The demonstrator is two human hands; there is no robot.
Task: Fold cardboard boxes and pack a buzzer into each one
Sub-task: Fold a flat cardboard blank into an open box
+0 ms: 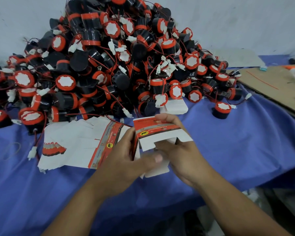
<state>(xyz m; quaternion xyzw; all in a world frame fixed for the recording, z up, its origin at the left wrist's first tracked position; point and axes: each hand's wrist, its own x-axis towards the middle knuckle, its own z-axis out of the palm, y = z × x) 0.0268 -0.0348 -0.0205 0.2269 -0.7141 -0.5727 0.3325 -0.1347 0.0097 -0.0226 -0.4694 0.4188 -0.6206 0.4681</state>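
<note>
Both forearms reach in from the bottom edge and meet on one printed carton (158, 130), held just above the blue-clothed surface (245, 147), in front of the buzzer pile (109, 65). Grip: left hand (124, 160) clamps the carton's left wall, thumb laid across the lower white flap; right hand (182, 155) is curled round the right side, one fingertip hooked over the top edge, other fingers partly hidden behind the notched flap. Carton reads as half erected: sleeve opened, end flaps loose, nothing inside that I can see

Step in hand, my read: closing one end. To do it well, square the sleeve first so the walls stand at right angles, fold the small side flaps in, then bend the notched tuck flap along its crease and slide the tab in without buckling. Thin board, so pinch on the creases, not mid-panel

Materials: carton is thin card, glossy red, grey and black print outside with a yellow oval logo, plain matt white inside. More flat cartons (71, 143) fan out in a loose stack left of the hands, reaching the pile's foot. Buzzers are short black plastic cylinders with red rims and white label discs, thin red and black leads, white plug ends; wires tangle, so a pull may drag neighbours. One lone buzzer (221, 110) stands apart on the right, likely the easiest pick. Far right lies a brown cardboard sheet (271, 82), flat and matt
</note>
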